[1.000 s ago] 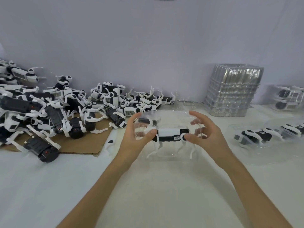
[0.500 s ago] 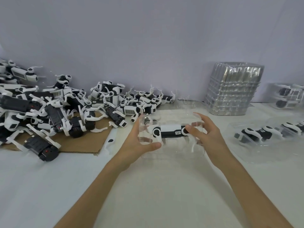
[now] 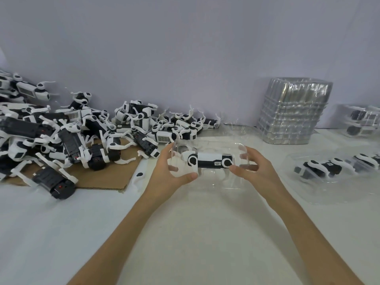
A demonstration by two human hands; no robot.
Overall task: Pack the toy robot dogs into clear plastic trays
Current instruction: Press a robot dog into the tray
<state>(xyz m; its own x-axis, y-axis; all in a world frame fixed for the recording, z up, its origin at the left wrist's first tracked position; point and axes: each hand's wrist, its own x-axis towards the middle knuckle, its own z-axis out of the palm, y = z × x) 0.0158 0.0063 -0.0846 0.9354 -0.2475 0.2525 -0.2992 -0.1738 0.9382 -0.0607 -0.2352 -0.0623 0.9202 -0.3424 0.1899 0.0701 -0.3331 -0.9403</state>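
In the head view, the left hand (image 3: 170,173) is gripping the left end of a clear tray (image 3: 242,148) at centre, thumb in front and fingers curled behind. The right hand (image 3: 257,173) is clamping the right end, its thumb touching the toy robot dog (image 3: 209,162), which is lying lengthways inside the tray. Seating the dog appears to be the step in hand. Next, I judge, the tray is going to three o'clock beside the packed tray (image 3: 329,171), and a fresh dog is coming from the pile (image 3: 82,136) at nine o'clock.
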